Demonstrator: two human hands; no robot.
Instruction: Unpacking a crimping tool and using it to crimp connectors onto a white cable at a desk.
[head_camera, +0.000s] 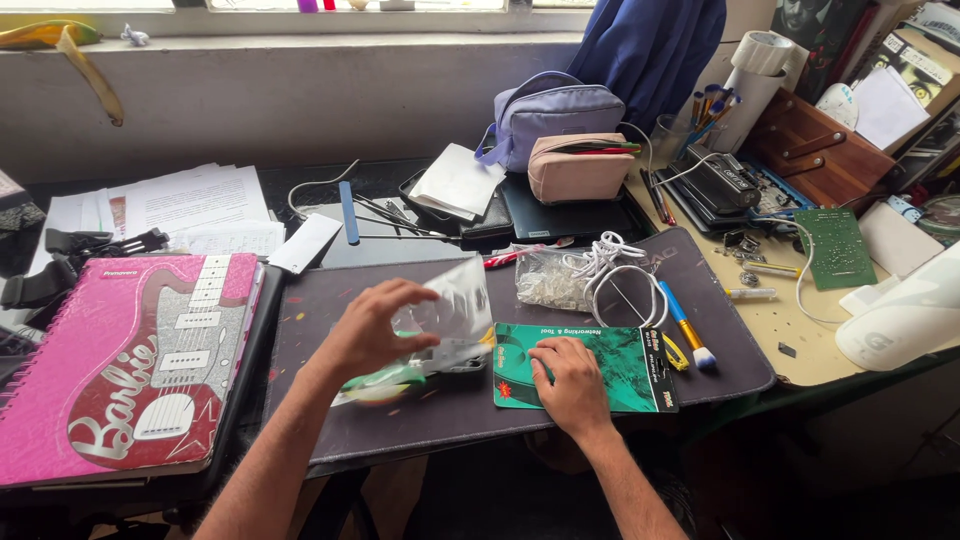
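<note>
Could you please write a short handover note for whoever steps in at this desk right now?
Left hand: grips the clear plastic blister, lifted over a green-handled tool on the dark mat.
Right hand: flat on the green backing card, pinning it to the mat.
Done: blister is off the card.
Left: tool lies partly under the blister; its free end is blurred.
Nearby: white cable, blue-handled brush.

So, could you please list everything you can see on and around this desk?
clear plastic cover: one, transparent, under the left hand
tool: one, green and black, mat centre
packaging card: one, green, under the right hand
desk mat: one, dark purple, centre
notebook: one, pink, left
white cable: one, coiled, behind the card
brush: one, blue and yellow, mat's right
pouch: one, pink, rear
circuit board: one, green, right
left hand: on the cover
right hand: flat on the card
</note>
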